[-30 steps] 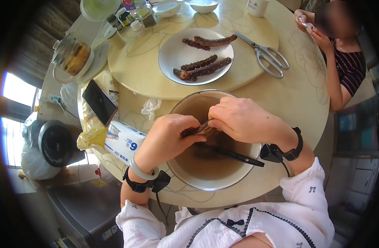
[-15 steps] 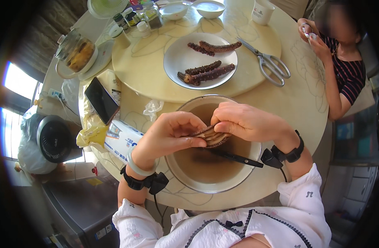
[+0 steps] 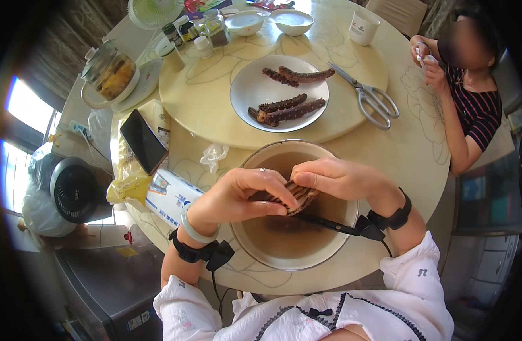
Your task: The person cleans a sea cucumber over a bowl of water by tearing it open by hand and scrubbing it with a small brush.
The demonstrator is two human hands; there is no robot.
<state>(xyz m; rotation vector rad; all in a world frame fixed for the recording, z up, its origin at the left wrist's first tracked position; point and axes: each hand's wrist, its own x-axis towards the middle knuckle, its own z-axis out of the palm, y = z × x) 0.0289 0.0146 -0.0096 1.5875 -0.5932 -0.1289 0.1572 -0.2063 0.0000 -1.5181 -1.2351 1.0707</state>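
Note:
My left hand [image 3: 244, 192] and my right hand [image 3: 329, 177] hold a slit-open sea cucumber [image 3: 302, 199] between them, its pale ridged inside showing. The left index finger lies across the opening, and the right thumb and fingers pinch the far end. Beneath them is a white basin [image 3: 272, 262] of cloudy brown water. A long black handle [image 3: 329, 224], perhaps a knife's, slants across the basin, its other end hidden. Beyond the basin a white plate [image 3: 248, 85] carries several dark, spiky sea cucumbers [image 3: 298, 112].
Grey-handled scissors [image 3: 375, 102] lie right of the plate on the round turntable [image 3: 198, 102]. A phone [image 3: 143, 141], a wipes-like packet [image 3: 169, 196] and crumpled plastic [image 3: 214, 156] are at left. A glass teapot [image 3: 110, 77] stands far left. Another person [image 3: 471, 96] sits at right.
Both hands sit slightly lower in view, along with the whole scene. The left index finger has moved over the sea cucumber's open inside, which is turned and more folded than before.

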